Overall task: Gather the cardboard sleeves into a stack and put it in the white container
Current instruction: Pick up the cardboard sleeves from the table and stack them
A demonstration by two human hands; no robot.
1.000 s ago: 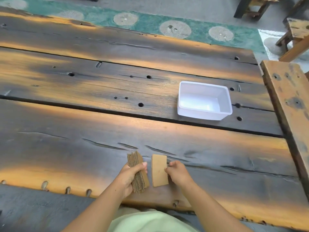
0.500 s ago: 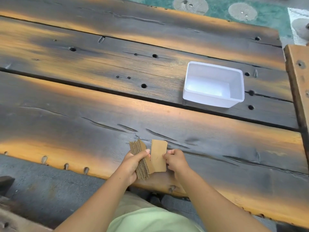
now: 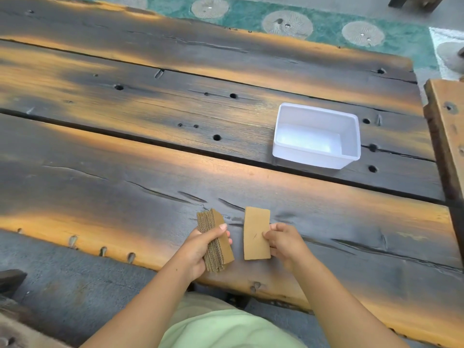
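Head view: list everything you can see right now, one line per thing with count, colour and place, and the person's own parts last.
stack of cardboard sleeves: one stack, brown, near table edge, held in the left hand.
single cardboard sleeve: one, brown, just right of the stack, apart from it, held by the right hand.
white container: one, white, nothing inside, far right of the table.
wooden table: one, dark planks with orange patches.
rug: one, green with pale round motifs, beyond the table.
wooden bench: one, orange-brown, right edge of view.
left hand: one, gripping the stack.
right hand: one, pinching the single sleeve's right edge.
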